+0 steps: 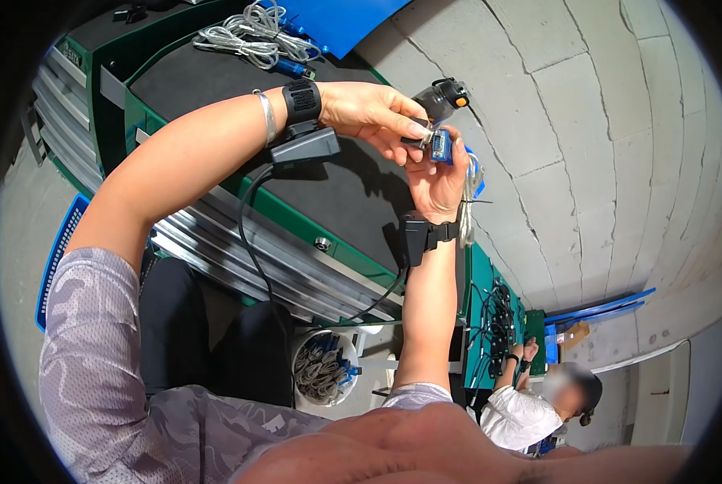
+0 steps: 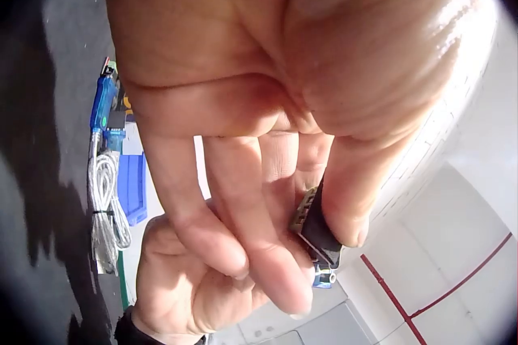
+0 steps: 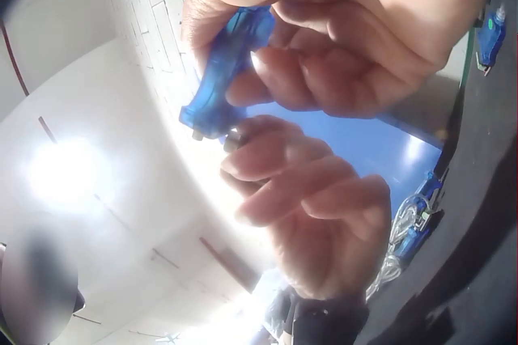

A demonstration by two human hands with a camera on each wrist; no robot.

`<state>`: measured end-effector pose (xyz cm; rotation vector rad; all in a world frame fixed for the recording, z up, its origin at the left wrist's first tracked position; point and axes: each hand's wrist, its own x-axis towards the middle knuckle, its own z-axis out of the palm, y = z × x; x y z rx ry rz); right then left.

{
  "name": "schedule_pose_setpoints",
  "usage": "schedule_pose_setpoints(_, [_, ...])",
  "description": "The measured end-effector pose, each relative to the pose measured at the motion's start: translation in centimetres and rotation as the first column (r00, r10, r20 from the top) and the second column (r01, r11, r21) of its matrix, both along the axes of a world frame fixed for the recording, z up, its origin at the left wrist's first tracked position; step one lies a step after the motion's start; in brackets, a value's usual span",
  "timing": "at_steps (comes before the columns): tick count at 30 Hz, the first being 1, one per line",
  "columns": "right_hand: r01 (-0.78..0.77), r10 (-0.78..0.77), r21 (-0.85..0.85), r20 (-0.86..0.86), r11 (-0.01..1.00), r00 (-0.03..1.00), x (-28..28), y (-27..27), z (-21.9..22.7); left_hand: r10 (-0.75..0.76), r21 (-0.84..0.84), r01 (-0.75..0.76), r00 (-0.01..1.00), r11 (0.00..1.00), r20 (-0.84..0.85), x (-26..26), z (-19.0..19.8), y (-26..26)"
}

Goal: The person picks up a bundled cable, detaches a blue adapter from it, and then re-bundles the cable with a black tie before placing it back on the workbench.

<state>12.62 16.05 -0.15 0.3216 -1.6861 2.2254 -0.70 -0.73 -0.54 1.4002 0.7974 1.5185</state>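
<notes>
head view, right hand (image 1: 437, 181) gripping translucent blue plastic adapter (image 1: 441, 148), left hand (image 1: 369, 113) pinching black connector (image 1: 416, 139)

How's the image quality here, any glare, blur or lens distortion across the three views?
Head view: strong fisheye bending, dark vignette at the corners, sharp on the blue connector. Left wrist view: left hand fills the frame, overexposed at right. Right wrist view: washed-out backlight glare at left, right hand soft and close.

Translucent blue connector (image 1: 441, 148), black adapter (image 2: 317, 232), green cabinet (image 1: 296, 211).
</notes>
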Motion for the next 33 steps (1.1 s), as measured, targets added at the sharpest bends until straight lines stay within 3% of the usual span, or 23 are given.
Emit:
schedule_pose_setpoints(4, [-0.003,0.000,-0.064,-0.042,0.998,0.999,-0.1,0.0,-0.2,-0.009,0.009,0.009,1.000,1.000,-0.023,-0.3,-0.1,0.1])
schedule_pose_setpoints(6, [0.068,-0.067,0.022,-0.063,0.997,0.996,0.1,-0.1,0.2,0.001,0.002,-0.001,1.000,1.000,-0.026,-0.2,-0.1,0.0])
schedule_pose_setpoints(13, [0.076,-0.072,0.059,-0.063,0.995,0.995,0.1,-0.1,0.3,0.051,-0.020,-0.052,0.998,0.998,-0.041,-0.2,0.0,-0.1])
schedule_pose_setpoints(16, [0.140,-0.129,0.148,-0.083,0.979,0.988,0.2,-0.3,0.5,0.107,-0.022,-0.109,0.990,0.994,-0.091,-0.3,-0.1,-0.1])
schedule_pose_setpoints(20, [0.237,-0.215,0.215,-0.121,0.947,0.969,0.2,-0.6,0.6,0.129,-0.023,-0.132,0.986,0.991,-0.101,-0.3,0.0,-0.4])
schedule_pose_setpoints(26, [0.356,-0.299,0.305,-0.218,0.883,0.929,0.1,-1.1,0.6,0.263,-0.050,-0.279,0.942,0.959,-0.209,-0.3,0.0,-0.3])
schedule_pose_setpoints(29, [0.460,-0.383,0.420,-0.259,0.782,0.887,0.1,-1.3,0.5,0.260,-0.072,-0.280,0.943,0.957,-0.207,-0.2,-0.1,-0.6])
schedule_pose_setpoints(33, [0.438,-0.373,0.385,-0.234,0.812,0.898,-0.1,-1.2,0.4,0.244,-0.065,-0.263,0.946,0.963,-0.215,-0.5,-0.2,-0.3])
